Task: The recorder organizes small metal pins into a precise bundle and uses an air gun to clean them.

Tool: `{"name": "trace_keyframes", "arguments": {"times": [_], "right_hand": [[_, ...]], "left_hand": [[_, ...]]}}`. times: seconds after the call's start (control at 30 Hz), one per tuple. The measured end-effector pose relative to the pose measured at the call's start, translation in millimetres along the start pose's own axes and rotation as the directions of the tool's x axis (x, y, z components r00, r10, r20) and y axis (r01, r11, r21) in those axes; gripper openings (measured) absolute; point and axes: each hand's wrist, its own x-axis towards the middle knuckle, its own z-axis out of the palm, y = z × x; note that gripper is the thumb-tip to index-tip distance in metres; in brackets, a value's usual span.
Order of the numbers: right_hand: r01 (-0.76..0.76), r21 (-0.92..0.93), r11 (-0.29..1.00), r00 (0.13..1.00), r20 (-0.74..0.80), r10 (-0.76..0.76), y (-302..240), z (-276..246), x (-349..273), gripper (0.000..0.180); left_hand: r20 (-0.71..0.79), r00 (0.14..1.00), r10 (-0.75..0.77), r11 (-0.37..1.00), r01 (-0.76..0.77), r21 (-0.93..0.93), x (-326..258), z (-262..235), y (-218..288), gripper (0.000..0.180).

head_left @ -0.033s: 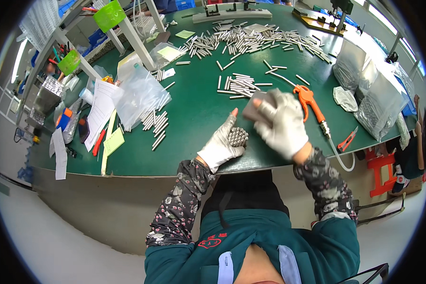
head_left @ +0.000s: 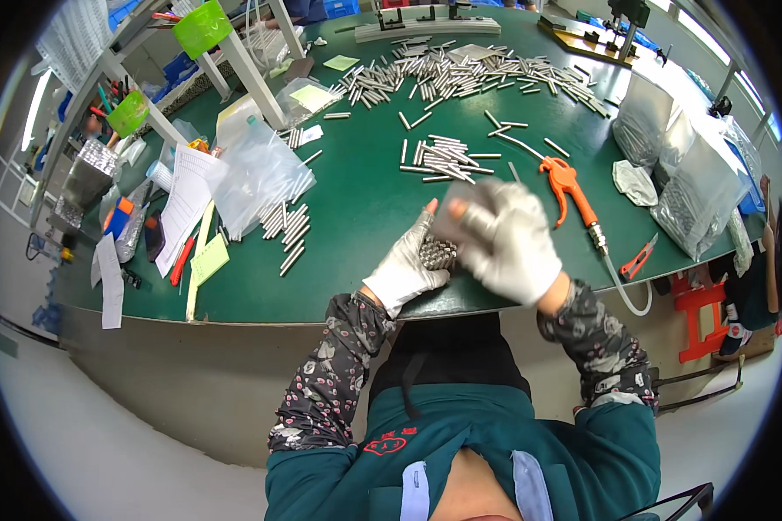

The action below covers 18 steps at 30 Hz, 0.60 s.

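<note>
My left hand [head_left: 404,269], in a white glove, is closed around a bundle of short metal rods [head_left: 438,253] whose ends face me, at the front edge of the green table [head_left: 356,217]. My right hand [head_left: 513,241], also in a white glove and blurred, lies over the right side of the bundle with its fingers spread. A small pile of loose rods [head_left: 443,156] sits just beyond my hands. A long heap of the same rods [head_left: 469,74] stretches across the far side of the table.
An orange air blow gun [head_left: 569,187] with its hose and an orange box cutter [head_left: 639,258] lie to the right. Plastic bags full of rods [head_left: 695,195] stand at the right edge. Left are a clear bag [head_left: 256,178], more rods [head_left: 287,230] and papers [head_left: 185,200].
</note>
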Motion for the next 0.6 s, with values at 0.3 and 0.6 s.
{"name": "trace_keyframes", "arguments": {"times": [0.3, 0.6], "right_hand": [[0.037, 0.084, 0.996, 0.997, 0.067, -0.043, -10.5, 7.2, -15.6, 0.037], [-0.151, 0.015, 0.988, 0.984, 0.100, 0.149, -0.2, 5.6, -9.1, 0.039]], "left_hand": [[0.130, 0.947, 0.295, 0.780, -0.317, 0.539, -38.2, 52.8, 30.5, 0.097], [0.111, 0.976, 0.188, 0.977, -0.197, 0.079, -41.5, 56.9, 28.0, 0.094]]}}
